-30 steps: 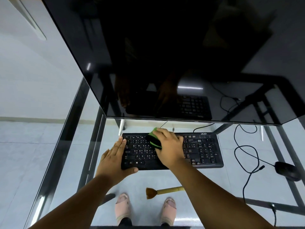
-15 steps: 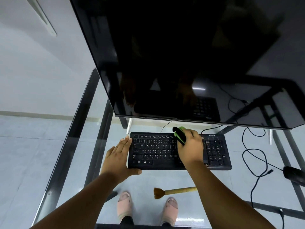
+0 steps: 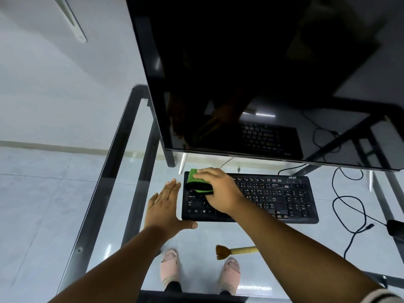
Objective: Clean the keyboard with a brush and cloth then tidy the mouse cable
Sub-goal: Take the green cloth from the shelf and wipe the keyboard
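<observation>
Risk: right hand [image 3: 218, 191] fingers gripping folded green-and-black cloth [image 3: 197, 185] may shove flat black keyboard [image 3: 284, 200] rightward on glass bench [image 3: 122, 215], flat open left hand [image 3: 164, 206] bracing only its near-left corner

mouse [image 3: 396, 229] — cut by right edge | brush [image 3: 235, 251] handle end hidden under right forearm

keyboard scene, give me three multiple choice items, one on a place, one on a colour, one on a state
1. Where does the brush lie?
A. on the keys
B. on the glass table, nearer the person than the keyboard
C. in a hand

2. The cloth is:
A. green and black
B. white
C. red

3. The left hand is:
A. a fist
B. holding the brush
C. flat, fingers straight, at the keyboard's left end

Key: 1 B, the brush lies alone on the glass; 2 A, those colours show under the right hand; 3 C, thumb along the front edge.
</observation>
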Motion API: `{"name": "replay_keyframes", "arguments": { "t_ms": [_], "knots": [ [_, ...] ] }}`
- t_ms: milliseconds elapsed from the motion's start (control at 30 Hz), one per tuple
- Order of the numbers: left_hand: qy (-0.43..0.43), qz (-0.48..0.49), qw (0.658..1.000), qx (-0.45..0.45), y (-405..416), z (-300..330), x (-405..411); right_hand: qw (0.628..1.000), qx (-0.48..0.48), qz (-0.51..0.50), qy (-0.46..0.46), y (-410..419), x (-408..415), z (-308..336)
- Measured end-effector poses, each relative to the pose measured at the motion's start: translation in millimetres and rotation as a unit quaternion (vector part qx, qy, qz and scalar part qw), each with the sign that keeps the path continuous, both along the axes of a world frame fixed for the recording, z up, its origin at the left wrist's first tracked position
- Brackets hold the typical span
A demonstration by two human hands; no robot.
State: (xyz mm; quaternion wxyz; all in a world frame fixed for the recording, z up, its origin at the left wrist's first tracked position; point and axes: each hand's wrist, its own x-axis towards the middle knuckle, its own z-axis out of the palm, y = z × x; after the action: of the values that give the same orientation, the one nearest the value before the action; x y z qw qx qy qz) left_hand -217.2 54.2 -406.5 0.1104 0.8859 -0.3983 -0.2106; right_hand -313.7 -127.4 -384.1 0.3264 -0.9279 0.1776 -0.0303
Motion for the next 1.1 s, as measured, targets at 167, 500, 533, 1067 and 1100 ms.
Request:
{"name": "replay_keyframes", "arguments": {
  "t_ms": [167, 500, 533, 1067, 1100],
  "knots": [
    [0.012, -0.034, 0.999, 0.005, 11.1, 2.4, 14.4, 1.000, -0.012, 0.010, 0.023, -8.0, -7.9, 4.1],
    [0.001, -0.045, 0.999, 0.024, 36.6, -1.1, 37.5, 0.995, -0.065, 0.069, 0.041, 22.8, 24.6, 9.5],
    [0.005, -0.051, 0.998, 0.023, 37.8, -1.5, 39.2, 0.993, -0.069, 0.088, 0.047, 23.8, 19.2, 8.6],
    [0.027, -0.071, 0.997, 0.001, 50.7, -6.9, 48.1, 0.988, -0.048, 0.117, 0.089, 43.4, -7.7, 10.1],
    [0.026, -0.071, 0.997, 0.002, 51.8, -6.9, 47.7, 0.987, -0.048, 0.127, 0.088, 45.6, -12.6, 10.8]
  ]
}}
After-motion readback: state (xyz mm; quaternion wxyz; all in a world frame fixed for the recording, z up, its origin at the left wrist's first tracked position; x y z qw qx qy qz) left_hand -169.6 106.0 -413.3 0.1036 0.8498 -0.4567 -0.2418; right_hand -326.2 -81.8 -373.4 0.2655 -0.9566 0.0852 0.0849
